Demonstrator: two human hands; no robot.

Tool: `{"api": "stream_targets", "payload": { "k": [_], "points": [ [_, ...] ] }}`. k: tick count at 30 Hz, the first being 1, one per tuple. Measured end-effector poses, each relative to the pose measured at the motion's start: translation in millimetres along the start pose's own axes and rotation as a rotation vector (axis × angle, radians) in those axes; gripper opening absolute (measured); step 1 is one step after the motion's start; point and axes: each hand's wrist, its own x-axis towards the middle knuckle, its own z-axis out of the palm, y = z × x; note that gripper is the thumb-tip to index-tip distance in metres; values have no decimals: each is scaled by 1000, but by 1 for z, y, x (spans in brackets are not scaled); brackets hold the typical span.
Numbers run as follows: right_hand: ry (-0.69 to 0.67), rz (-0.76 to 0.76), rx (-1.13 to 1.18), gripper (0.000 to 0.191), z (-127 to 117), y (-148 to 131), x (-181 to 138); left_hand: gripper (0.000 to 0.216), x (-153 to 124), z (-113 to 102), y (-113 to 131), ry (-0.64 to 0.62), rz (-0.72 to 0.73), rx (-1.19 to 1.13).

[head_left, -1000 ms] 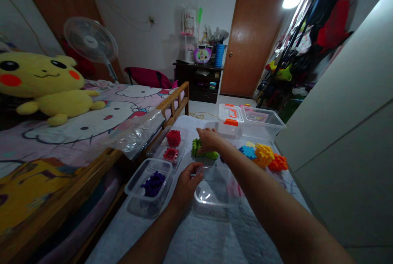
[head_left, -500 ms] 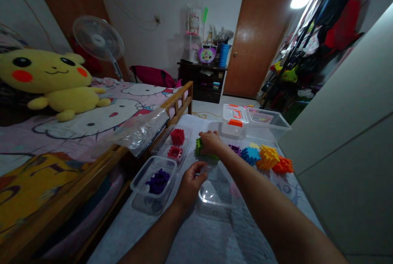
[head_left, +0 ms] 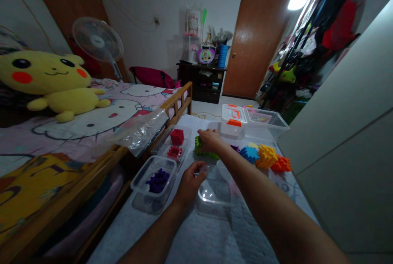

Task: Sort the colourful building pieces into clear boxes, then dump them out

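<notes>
My left hand [head_left: 190, 181] grips the near-left rim of a clear plastic container [head_left: 215, 200], which looks bare inside. Beyond it, my right hand [head_left: 210, 140] has its fingers closed over green interlocking toy blocks [head_left: 199, 146]; the hand hides part of them. To the left stands another clear container [head_left: 138, 178] with dark purple blocks [head_left: 158, 181] in it. Red blocks [head_left: 177, 137] rest in a clear tray [head_left: 188, 136] farther back. Right of my forearm sit blue blocks [head_left: 249, 154], yellow blocks [head_left: 266, 156] and orange blocks [head_left: 281, 163].
A clear box with an orange-latched lid [head_left: 233, 116] stands at the table's far end. Along the left runs a wooden bed rail [head_left: 176, 102], with a plastic bag [head_left: 141, 131] draped over it. A yellow plush toy [head_left: 58, 84] lies on the bed. A white cabinet [head_left: 344, 141] borders the right side.
Almost nothing differs. My right hand has shifted very slightly left over the green blocks, and the view has moved a little. My left hand keeps its hold on the container.
</notes>
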Motion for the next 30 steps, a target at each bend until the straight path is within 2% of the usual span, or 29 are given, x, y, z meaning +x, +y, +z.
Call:
{"api": "stream_targets", "payload": {
  "k": [10, 14, 18, 23, 25, 30],
  "points": [
    [-33, 19, -2, 65, 12, -2, 1, 31, 1, 1, -1, 0, -2, -18],
    [-11, 24, 23, 66, 5, -2, -1, 31, 1, 0, -2, -4, -2, -19],
    [27, 18, 69, 67, -14, 1, -9, 30, 2, -1, -6, -16, -1, -3],
    [81, -40, 164, 66, -41, 11, -51, 27, 2, 0, -2, -38, -2, -55],
    [79, -102, 225, 57, -44, 11, -76, 26, 1, 1, 1, -53, -14, -106],
    [-119, -167, 238, 48, -27, -10, -128, 27, -1, 4, 4, -27, -45, -162]
  ]
}}
